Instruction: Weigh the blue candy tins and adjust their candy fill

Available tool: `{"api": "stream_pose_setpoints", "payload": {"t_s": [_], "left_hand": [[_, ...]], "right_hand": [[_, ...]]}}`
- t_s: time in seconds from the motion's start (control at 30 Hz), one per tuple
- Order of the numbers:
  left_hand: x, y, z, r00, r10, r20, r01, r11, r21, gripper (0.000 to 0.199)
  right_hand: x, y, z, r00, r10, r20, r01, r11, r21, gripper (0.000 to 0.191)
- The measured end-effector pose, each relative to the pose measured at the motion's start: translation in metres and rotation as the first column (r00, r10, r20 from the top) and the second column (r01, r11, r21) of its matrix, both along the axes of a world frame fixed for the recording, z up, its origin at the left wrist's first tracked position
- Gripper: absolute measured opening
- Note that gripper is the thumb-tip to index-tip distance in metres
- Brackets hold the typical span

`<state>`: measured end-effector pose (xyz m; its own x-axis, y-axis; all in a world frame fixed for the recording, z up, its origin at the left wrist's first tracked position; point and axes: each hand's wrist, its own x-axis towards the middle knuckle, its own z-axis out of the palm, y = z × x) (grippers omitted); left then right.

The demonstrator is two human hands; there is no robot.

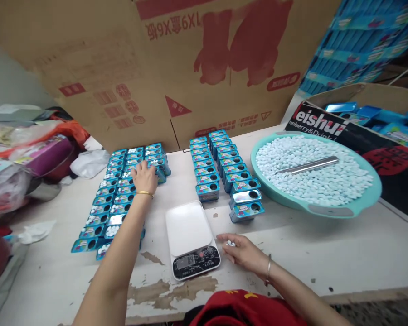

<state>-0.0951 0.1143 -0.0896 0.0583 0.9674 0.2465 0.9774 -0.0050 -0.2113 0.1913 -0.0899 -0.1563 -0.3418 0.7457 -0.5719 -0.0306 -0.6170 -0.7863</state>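
Note:
My left hand (145, 176) reaches over the left group of small blue tins (104, 199), fingers bent around a blue tin at the near end of its shortest row; the hand partly hides that tin. White mints lie heaped on many tins of this group. My right hand (243, 252) is half curled, palm up, beside the scale, with several white mints (230, 243) in its fingers. Between the hands lies a white kitchen scale (189, 228) with a bare plate and a lit display.
Two rows of blue tins with round openings (206, 176) stand mid-table. A turquoise basin (326, 210) of mints holds a metal scoop (309, 165). Behind are a large cardboard box (122, 54) and a black carton (350, 149) of tins. Bags and wrapping (41, 149) lie at left.

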Motion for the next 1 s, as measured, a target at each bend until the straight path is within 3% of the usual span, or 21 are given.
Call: {"api": "stream_pose_setpoints", "payload": {"t_s": [0.13,0.23,0.33,0.47,0.57,0.67,0.77,0.9,1.0], "left_hand": [[0.001,-0.002,-0.001,0.993,-0.108,-0.054,0.105,0.993,-0.060,0.021],[0.003,-0.014,0.011,0.986,-0.153,-0.069,0.146,0.985,-0.094,0.017],[0.014,-0.048,0.034,0.965,-0.239,-0.104,0.224,0.964,-0.141,0.019],[0.043,-0.112,0.064,0.911,-0.394,-0.123,0.346,0.892,-0.292,0.021],[0.064,-0.147,0.069,0.894,-0.438,-0.089,0.369,0.836,-0.406,0.017],[0.074,-0.159,0.062,0.900,-0.432,-0.064,0.359,0.816,-0.452,0.015],[0.068,-0.159,0.060,0.890,-0.457,-0.018,0.412,0.819,-0.399,0.015],[0.042,-0.170,0.068,0.825,-0.535,0.179,0.562,0.810,-0.170,0.022],[0.017,-0.194,0.064,0.791,-0.442,0.423,0.482,0.876,0.013,0.019]], "right_hand": [[-0.010,0.009,-0.007,0.999,0.007,0.039,-0.010,0.996,0.085,0.054],[-0.014,0.015,-0.009,0.999,0.021,0.050,-0.027,0.992,0.123,0.046],[-0.016,0.020,-0.009,0.999,0.037,0.038,-0.041,0.991,0.131,0.039],[-0.025,0.026,-0.009,0.998,0.061,-0.005,-0.060,0.991,0.123,0.035],[-0.037,0.028,-0.010,0.997,0.057,-0.050,-0.052,0.993,0.106,0.032],[-0.047,0.028,-0.012,0.995,0.028,-0.101,-0.021,0.997,0.069,0.027],[-0.047,0.027,-0.012,0.987,-0.051,-0.154,0.052,0.999,0.003,0.022],[-0.026,0.018,-0.006,0.955,-0.189,-0.227,0.159,0.977,-0.143,0.006],[-0.005,0.006,0.001,0.931,-0.269,-0.246,0.206,0.945,-0.255,0.002]]}}
